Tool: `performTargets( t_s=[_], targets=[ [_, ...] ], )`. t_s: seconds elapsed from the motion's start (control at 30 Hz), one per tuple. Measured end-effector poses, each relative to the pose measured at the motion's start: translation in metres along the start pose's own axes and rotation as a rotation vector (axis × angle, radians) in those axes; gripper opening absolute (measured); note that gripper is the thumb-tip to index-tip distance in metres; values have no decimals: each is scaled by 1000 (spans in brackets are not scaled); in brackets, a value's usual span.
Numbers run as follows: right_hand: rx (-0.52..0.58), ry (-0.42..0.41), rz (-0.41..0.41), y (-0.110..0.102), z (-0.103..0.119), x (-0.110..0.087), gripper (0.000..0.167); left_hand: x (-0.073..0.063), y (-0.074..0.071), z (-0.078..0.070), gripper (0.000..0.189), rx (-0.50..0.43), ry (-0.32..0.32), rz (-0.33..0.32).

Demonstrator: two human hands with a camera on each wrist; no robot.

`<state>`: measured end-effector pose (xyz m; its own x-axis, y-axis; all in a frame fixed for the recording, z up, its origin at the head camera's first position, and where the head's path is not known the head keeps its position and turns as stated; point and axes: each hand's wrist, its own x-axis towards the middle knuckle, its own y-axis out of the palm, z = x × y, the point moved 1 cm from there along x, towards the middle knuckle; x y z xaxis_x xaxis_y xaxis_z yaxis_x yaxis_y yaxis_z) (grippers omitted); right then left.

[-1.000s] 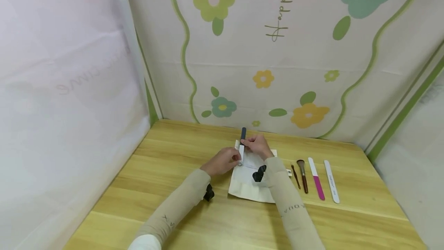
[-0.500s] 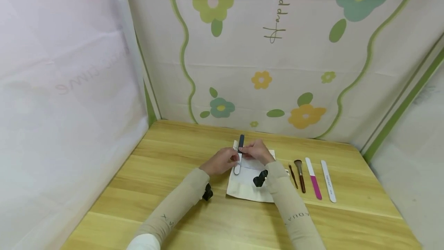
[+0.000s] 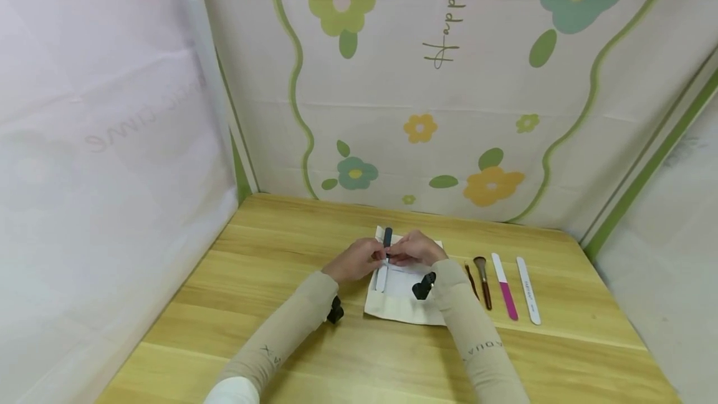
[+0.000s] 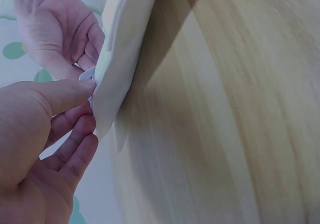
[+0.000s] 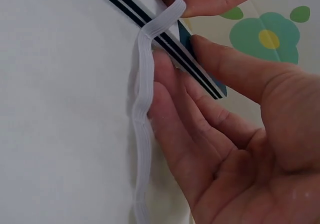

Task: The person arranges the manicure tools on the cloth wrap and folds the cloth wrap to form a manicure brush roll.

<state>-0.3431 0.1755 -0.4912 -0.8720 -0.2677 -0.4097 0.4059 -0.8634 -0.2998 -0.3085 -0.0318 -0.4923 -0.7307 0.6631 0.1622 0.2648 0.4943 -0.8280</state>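
Observation:
A white and dark blue nail file [image 3: 381, 279] lies lengthwise along the left side of a cream fabric roll [image 3: 398, 312]. My right hand [image 3: 414, 249] grips the file near its dark end, thumb against one face and fingers behind it in the right wrist view. A white elastic band [image 5: 144, 99] runs along the fabric and loops over the file. At that loop, my left hand [image 3: 358, 259] pinches the elastic between thumb and fingertips. In the left wrist view, the left thumb and fingertips [image 4: 86, 124] sit right at the fabric's edge.
Right of the roll lie a thin brown tool [image 3: 472, 280], a brush with a brown handle [image 3: 483, 282], a pink and white file [image 3: 505, 287] and a white file [image 3: 528, 290]. They rest on the wooden table [image 3: 291, 223], which has white printed curtains [image 3: 381, 80] around it.
The nail file has slid toward the person through the elastic, its white end now farther down the fabric. My right hand has moved down with it, while the left stays at the band.

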Motion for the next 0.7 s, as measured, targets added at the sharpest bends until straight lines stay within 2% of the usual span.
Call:
performTargets(
  t_s=[0.1, 0.3, 0.4, 0.57, 0.7],
  targets=[
    [-32, 7, 1, -3, 4, 4, 27, 0, 1, 0, 6, 16, -4, 13],
    [-107, -2, -113, -9, 14, 20, 28, 2, 5, 2, 4, 34, -10, 19],
    [-116, 18, -138, -11, 13, 27, 26, 3, 7, 1, 5, 34, -16, 25],
    [-113, 45, -137, -11, 14, 31, 23, 3, 7, 2, 6, 35, -36, 23],
    [-80, 53, -106, -6, 15, 30, 20, 0, 4, 5, 7, 31, -38, 2]
  ],
)
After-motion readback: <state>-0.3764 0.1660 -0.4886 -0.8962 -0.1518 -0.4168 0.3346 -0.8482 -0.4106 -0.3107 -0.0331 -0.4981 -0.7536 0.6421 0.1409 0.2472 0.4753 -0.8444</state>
